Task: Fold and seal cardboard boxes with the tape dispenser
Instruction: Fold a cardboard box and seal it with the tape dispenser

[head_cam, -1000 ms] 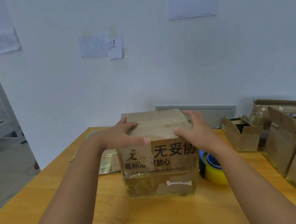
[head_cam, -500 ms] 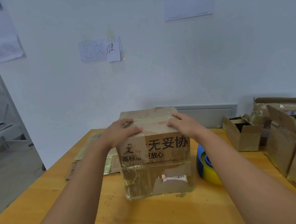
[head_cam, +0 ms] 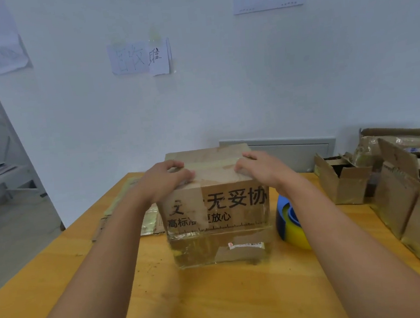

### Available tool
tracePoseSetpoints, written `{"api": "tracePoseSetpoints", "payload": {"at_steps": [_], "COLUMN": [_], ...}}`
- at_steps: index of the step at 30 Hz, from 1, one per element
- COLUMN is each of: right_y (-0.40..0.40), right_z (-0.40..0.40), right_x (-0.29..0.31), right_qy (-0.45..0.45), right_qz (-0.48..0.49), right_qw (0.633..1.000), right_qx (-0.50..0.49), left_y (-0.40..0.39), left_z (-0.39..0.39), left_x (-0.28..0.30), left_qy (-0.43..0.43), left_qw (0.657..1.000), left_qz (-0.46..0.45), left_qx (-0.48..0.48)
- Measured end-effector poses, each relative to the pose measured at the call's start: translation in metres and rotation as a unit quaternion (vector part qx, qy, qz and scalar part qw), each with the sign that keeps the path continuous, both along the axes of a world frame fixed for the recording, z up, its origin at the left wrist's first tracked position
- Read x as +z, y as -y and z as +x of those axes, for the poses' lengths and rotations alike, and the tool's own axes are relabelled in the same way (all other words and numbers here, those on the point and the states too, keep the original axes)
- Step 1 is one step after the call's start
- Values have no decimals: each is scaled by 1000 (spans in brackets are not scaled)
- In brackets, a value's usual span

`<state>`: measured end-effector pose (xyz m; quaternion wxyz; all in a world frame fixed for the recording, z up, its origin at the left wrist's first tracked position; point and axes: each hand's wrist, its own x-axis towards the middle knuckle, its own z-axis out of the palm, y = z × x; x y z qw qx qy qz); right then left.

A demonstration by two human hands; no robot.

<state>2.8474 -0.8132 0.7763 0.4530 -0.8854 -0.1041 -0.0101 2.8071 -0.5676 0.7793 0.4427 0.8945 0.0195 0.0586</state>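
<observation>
A brown cardboard box (head_cam: 218, 220) with black printed characters stands on the wooden table (head_cam: 218, 300), its top flaps folded down. My left hand (head_cam: 165, 177) lies on the top near the left front corner, fingers bent down onto the flap. On the right side of the top, my right hand (head_cam: 259, 166) presses down in the same way. Clear tape covers the box's lower front. A blue tape dispenser (head_cam: 289, 224) with a yellowish roll stands just right of the box, partly behind my right forearm.
Flattened cardboard (head_cam: 129, 219) lies left of the box. Several open and folded boxes (head_cam: 398, 185) crowd the table's right side. A grey panel (head_cam: 291, 150) sits against the white wall behind. Floor and a shelf show at the left.
Both hands have slid back along the box top, away from the front edge. The box sits a little farther from me, and the view has tilted up slightly.
</observation>
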Motion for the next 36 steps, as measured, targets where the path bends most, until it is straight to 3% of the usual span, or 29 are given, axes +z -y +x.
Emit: {"api": "tracePoseSetpoints", "payload": {"at_steps": [6,12,16,22,23,25,28,31,33,36], "right_y": [-15,-22,-8,7,7,6,6,7,9,27], "right_z": [-13,-24,-22,-13,-13,-12,-11,-12,-12,-12], "right_x": [8,-13,-11,0,0,-1,1,6,7,-1], "right_qy": [9,-41,-24,2,5,9,3,-26,-29,-28], "right_qz": [65,124,63,-25,-34,-44,-84,-121,-75,73], "right_qw": [997,991,998,1000,999,999,996,992,997,997], "right_qx": [28,16,-2,0,2,4,-1,16,16,-2], "left_y": [-14,-10,1,12,10,10,32,63,72,77], "left_z": [-27,-32,-25,-17,-15,-9,-8,-10,-11,-13], "left_x": [23,32,30,2,2,7,16,13,12,16], "left_qy": [55,58,70,16,8,-13,17,9,-2,-4], "left_qw": [997,995,996,1000,1000,986,934,927,925,914], "left_qz": [37,64,42,-3,25,166,358,367,374,401], "left_qx": [30,46,33,4,8,22,-8,-69,-67,-61]}}
